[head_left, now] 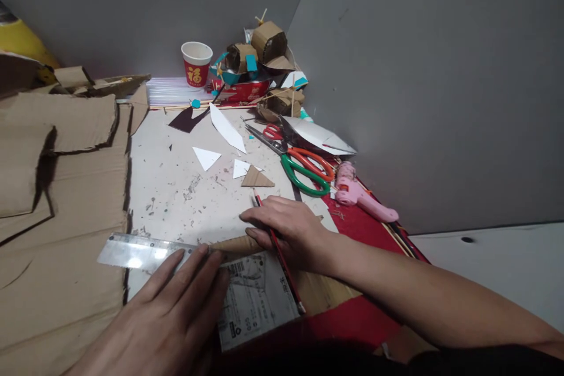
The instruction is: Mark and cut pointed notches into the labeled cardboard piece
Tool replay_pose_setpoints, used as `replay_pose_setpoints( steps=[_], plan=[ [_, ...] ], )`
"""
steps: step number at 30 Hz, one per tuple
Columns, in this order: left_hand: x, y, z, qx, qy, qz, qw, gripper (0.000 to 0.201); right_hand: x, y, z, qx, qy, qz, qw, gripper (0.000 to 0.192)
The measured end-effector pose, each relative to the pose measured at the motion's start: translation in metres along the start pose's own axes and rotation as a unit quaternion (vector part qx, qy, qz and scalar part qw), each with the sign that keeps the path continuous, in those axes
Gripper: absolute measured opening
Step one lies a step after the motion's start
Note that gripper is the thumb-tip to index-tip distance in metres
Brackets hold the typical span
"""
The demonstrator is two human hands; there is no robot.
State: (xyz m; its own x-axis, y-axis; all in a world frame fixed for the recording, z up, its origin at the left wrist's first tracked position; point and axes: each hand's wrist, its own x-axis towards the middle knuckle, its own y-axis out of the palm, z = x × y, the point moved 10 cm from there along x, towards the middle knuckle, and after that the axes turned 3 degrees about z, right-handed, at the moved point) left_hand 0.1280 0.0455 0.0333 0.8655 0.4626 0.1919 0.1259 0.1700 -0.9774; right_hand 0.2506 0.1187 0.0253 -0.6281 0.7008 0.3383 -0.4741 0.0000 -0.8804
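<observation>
Pressing your flat, open left hand (pixel 176 299) on the metal ruler (pixel 145 251), your right hand (pixel 291 229) grips a red pencil (pixel 277 249) over the near printed cardboard piece (pixel 255 299).

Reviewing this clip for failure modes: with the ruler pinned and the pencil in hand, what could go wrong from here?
1. The left hand presses only one end of the clear plastic ruler; the free end could pivot, skewing any line.
2. The right hand holds the red pencil nearly flat, so it may slip.
3. Open green-and-orange scissors lie near the right hand.
</observation>
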Motion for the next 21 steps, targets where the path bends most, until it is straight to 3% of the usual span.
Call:
replay_pose_setpoints(
  steps=[5,10,21],
  plan=[
    [-0.007,-0.002,0.0,-0.01,-0.017,-0.025,1.0,0.041,0.001,0.0,0.001,0.003,-0.001,0.002,1.0,0.018],
    [-0.013,0.008,0.005,-0.044,-0.061,-0.011,0.997,0.045,0.0,0.001,0.0,0.012,0.0,0.003,1.0,0.017],
    [-0.014,0.01,0.006,-0.058,-0.066,-0.014,0.996,0.051,0.0,0.0,0.001,0.013,-0.003,0.002,1.0,0.02]
  ],
)
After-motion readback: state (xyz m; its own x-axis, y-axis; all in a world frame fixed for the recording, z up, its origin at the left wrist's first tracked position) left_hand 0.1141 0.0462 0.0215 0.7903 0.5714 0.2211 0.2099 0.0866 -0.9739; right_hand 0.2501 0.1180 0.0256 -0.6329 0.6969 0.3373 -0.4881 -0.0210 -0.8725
